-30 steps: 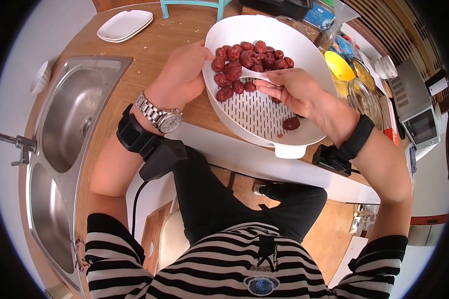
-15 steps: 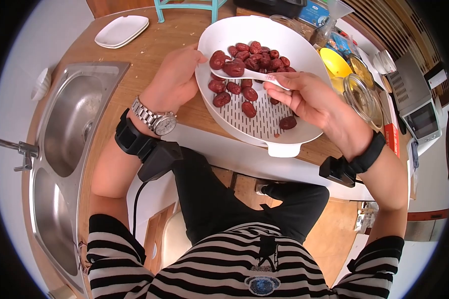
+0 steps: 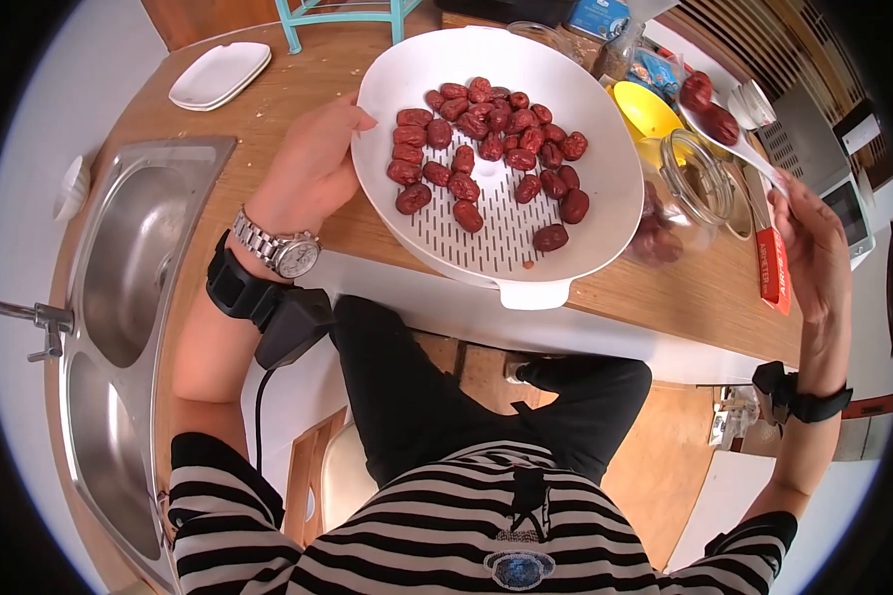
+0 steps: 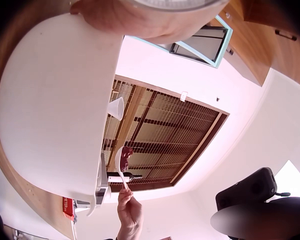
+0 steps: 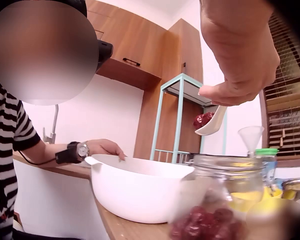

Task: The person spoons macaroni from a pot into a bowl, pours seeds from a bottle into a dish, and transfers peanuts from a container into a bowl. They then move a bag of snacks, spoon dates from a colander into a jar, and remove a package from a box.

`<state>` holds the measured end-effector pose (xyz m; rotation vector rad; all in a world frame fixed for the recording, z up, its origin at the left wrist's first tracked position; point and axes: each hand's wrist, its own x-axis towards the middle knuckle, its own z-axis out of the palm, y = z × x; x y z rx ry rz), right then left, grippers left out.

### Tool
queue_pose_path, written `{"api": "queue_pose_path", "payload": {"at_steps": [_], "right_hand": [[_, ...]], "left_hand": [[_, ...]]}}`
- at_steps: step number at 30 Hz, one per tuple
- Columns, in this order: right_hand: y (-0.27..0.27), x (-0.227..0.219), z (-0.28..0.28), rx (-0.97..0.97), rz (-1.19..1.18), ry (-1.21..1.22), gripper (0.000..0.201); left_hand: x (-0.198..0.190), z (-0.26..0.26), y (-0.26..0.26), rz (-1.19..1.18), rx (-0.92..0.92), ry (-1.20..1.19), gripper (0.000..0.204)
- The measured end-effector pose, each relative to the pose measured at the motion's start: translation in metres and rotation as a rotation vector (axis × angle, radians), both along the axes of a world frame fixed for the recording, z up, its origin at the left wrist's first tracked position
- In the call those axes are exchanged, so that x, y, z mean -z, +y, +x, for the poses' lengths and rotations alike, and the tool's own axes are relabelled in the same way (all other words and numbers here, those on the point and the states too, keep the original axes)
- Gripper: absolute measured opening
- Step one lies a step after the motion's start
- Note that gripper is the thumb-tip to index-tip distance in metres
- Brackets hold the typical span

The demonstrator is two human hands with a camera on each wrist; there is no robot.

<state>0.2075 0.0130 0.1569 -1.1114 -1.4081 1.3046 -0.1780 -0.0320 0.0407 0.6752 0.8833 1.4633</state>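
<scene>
My left hand (image 3: 313, 164) grips the left rim of a white colander (image 3: 590, 109), thumb over the edge. Wrinkled red dates (image 3: 496, 119) lie spread over its slotted bottom. Raised at the right, my right hand (image 3: 812, 243) pinches the handle of a white spoon (image 3: 759, 162). Two dates (image 3: 716, 124) sit in the spoon's bowl. Just right of the colander stands an open glass jar (image 3: 700, 183) with several dates (image 5: 207, 225) inside. In the right wrist view the spoon (image 5: 216, 121) is higher than the jar's mouth.
A double steel sink (image 3: 149, 238) is at the left, with white plates (image 3: 220, 75) behind it. A turquoise rack (image 3: 347, 14) stands at the back. Yellow bowls (image 3: 648, 109), a red box (image 3: 772, 268) and a microwave (image 3: 851, 223) are at the right.
The right hand has lifted the spoon with dates out of the colander and carried it far right, past the jar. The left hand keeps its grip on the rim.
</scene>
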Motion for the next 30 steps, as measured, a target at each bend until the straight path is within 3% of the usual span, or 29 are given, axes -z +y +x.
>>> {"api": "queue_pose_path", "payload": {"at_steps": [5, 7, 11, 13, 19, 23, 25, 30], "right_hand": [[-0.006, 0.002, 0.016, 0.067, 0.250, -0.360, 0.026], [-0.009, 0.003, 0.013, 0.202, 0.540, -0.617, 0.025], [-0.016, -0.002, -0.016, 0.183, 0.607, -0.582, 0.024], [-0.020, -0.002, -0.039, -0.014, 0.387, -0.475, 0.024], [-0.014, 0.041, -0.107, -0.343, 0.043, -0.436, 0.020], [-0.004, 0.057, -0.141, -0.377, -0.133, -0.452, 0.020], [0.003, 0.072, -0.154, -0.345, -0.290, -0.196, 0.021], [0.017, 0.094, -0.190, -0.354, -0.445, 0.015, 0.019]], "left_hand": [[-0.006, 0.004, -0.001, -0.027, -0.007, 0.000, 0.040], [-0.005, 0.004, -0.001, -0.033, -0.006, -0.005, 0.040], [-0.003, 0.001, 0.000, -0.026, -0.014, -0.001, 0.040], [-0.001, 0.000, 0.001, -0.016, -0.010, -0.002, 0.039], [0.002, -0.003, 0.003, -0.001, 0.023, -0.034, 0.037], [0.005, -0.003, 0.004, 0.033, 0.035, -0.059, 0.036], [0.004, -0.002, 0.003, 0.055, 0.041, -0.067, 0.036], [-0.002, 0.003, -0.001, 0.052, 0.014, -0.057, 0.035]]}}
